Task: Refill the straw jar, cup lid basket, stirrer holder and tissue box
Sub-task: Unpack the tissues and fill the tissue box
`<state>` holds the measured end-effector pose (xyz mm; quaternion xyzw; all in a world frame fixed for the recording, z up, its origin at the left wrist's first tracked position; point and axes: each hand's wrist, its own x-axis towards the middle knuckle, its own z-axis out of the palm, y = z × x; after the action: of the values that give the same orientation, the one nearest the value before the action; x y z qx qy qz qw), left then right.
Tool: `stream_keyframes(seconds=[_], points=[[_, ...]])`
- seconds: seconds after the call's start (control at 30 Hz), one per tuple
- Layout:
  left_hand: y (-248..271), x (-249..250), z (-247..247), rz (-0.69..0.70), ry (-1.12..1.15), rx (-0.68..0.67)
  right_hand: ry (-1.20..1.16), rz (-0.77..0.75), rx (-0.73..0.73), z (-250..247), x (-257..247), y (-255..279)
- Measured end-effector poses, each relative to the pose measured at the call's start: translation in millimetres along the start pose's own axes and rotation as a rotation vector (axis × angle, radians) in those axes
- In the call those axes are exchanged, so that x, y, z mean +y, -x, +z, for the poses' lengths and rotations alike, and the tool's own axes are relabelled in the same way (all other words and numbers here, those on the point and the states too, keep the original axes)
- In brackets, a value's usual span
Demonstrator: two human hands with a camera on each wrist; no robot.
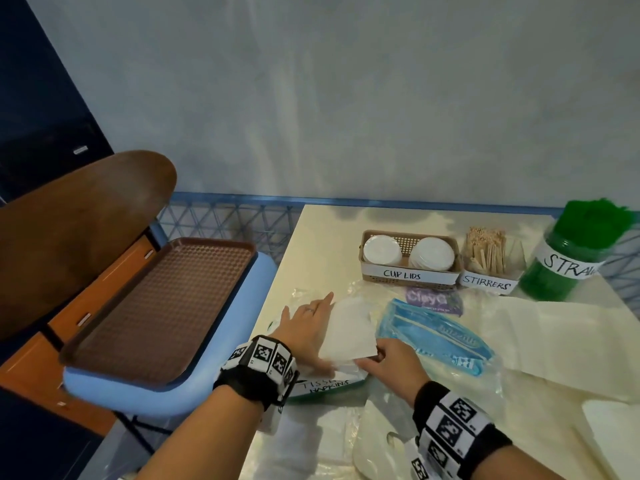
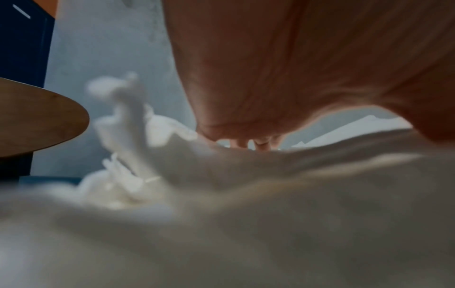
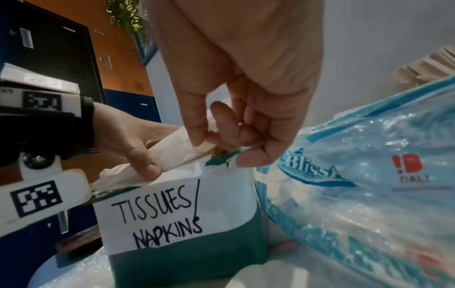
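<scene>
**Entry: tissue stack going into the tissue box, near edge of the counter**

Listed left to right, head view unless stated.

1. Brown tray (image 1: 156,306). It sits on a blue seat beside the counter (image 1: 322,244) and plays no part in this step.

2. My left hand (image 1: 304,327). It lies flat on the tissue stack (image 1: 348,329) with fingers straight and pressing down. In the right wrist view the thumb (image 3: 145,165) pins the stack's near edge at the box mouth.

3. Tissue stack. White, soft and very light; I judge it limp, easy to crumple and prone to fanning apart. A broad palm on top and a pinch at a corner suit it better than a squeeze at the middle.

4. Tissue box (image 3: 187,230). Green card bearing a handwritten TISSUES/NAPKINS label, it stands at the counter's near edge under both hands. I judge it light enough to skid if pushed sideways, with a torn rim that could snag a sheet.

5. My right hand (image 1: 388,365). The fingers (image 3: 197,136) are curled, pinching the stack's right corner just above the box rim.

6. Blue tissue pack (image 1: 433,337). Crinkly film touching the box's right side; probably slippery.

7. Cup lid basket (image 1: 410,258), stirrer holder (image 1: 486,261) and straw jar (image 1: 575,251). They stand in a row at the back, and all look stocked.
</scene>
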<state>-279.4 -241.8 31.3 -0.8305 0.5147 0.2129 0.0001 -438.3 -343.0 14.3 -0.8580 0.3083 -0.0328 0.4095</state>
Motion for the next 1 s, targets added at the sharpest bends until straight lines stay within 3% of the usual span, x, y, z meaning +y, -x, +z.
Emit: stream_keyframes(seconds=[0.13,0.3,0.5,0.63,0.73,0.83,0.9,1.0], points=[[3.3,-6.1,1.3,-0.008,0.016,0.002,0.091,0.020,-0.041,-0.5,-3.1,-0.8],[5.1,-14.3,6.7,-0.024,0.055,-0.001,0.150,0.059,0.038,-0.7,-0.5,-6.4],[8.7,-14.5,6.2,-0.014,0.084,0.008,0.271,0.034,-0.087,-2.4,-4.1,-7.9],[10.0,-16.6,6.1,0.001,0.079,-0.003,0.178,0.038,-0.104,-5.2,-7.2,-8.1],[14.2,-18.5,7.0,0.011,0.080,0.006,0.154,0.049,-0.015,-7.8,-6.2,-10.7],[19.4,-14.1,11.9,0.012,0.009,0.051,0.016,-0.086,0.256,-6.7,-4.0,-10.9],[20.9,-10.7,19.0,0.005,-0.078,0.075,0.070,-0.302,0.362,-6.2,-10.8,-7.7],[20.7,-11.2,32.6,-0.027,-0.133,0.076,0.353,-0.553,0.138,1.5,-27.5,-8.4]])
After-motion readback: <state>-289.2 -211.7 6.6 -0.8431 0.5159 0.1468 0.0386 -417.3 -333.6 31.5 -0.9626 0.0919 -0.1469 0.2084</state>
